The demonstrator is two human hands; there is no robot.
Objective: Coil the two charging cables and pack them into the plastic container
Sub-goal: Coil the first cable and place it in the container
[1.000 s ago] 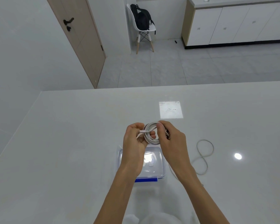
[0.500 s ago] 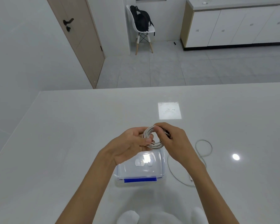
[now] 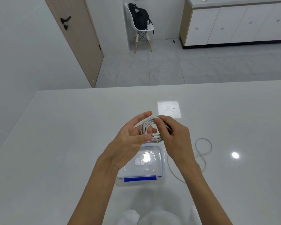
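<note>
A white charging cable wound into a small coil [image 3: 145,127] is held above the table between both hands. My right hand [image 3: 172,135] pinches the coil's far side with thumb and fingers. My left hand [image 3: 130,140] has its palm turned up; its thumb presses the coil's near side and its fingers spread behind it. Just below the hands sits the clear plastic container [image 3: 160,159] with a blue clip [image 3: 140,178] on its near edge. The second white cable [image 3: 203,148] lies loose in a figure-eight on the table to the right.
The white table [image 3: 71,143] runs far to the left and right. Beyond its far edge are a tiled floor, a white chair [image 3: 140,28] with a black backpack, a wooden door [image 3: 76,33] and white cabinets [image 3: 237,23].
My left hand has turned palm-up and its fingers have opened out behind the coil. The coil stays at about the same spot above the container.
</note>
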